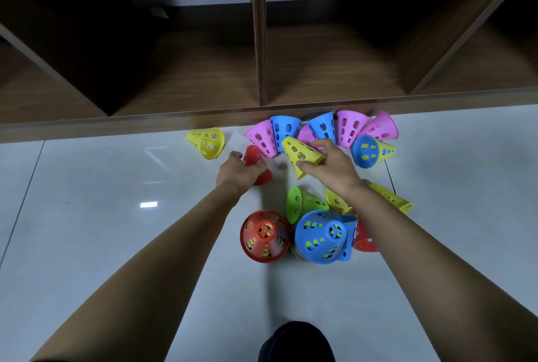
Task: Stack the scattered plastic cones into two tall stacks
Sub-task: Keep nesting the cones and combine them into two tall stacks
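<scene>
Two upright stacks stand near me: a red-topped stack (265, 235) and a blue-topped stack (321, 238) right of it. My left hand (240, 172) grips a red cone (252, 155) lying on the floor. My right hand (332, 165) holds a yellow cone (300, 155) lifted and tilted. Several pink and blue cones (285, 131) lie in a row along the shelf base. A yellow cone (207, 142) lies apart at the left. A green cone (302, 204), yellow cones (390, 197) and a red cone (364, 238) lie by the stacks, partly hidden by my right arm.
A dark wooden shelf unit (262, 70) with open compartments runs across the back; its base edge borders the cones. The floor is glossy pale tile (102, 216). A dark foot or knee (294, 341) shows at the bottom centre.
</scene>
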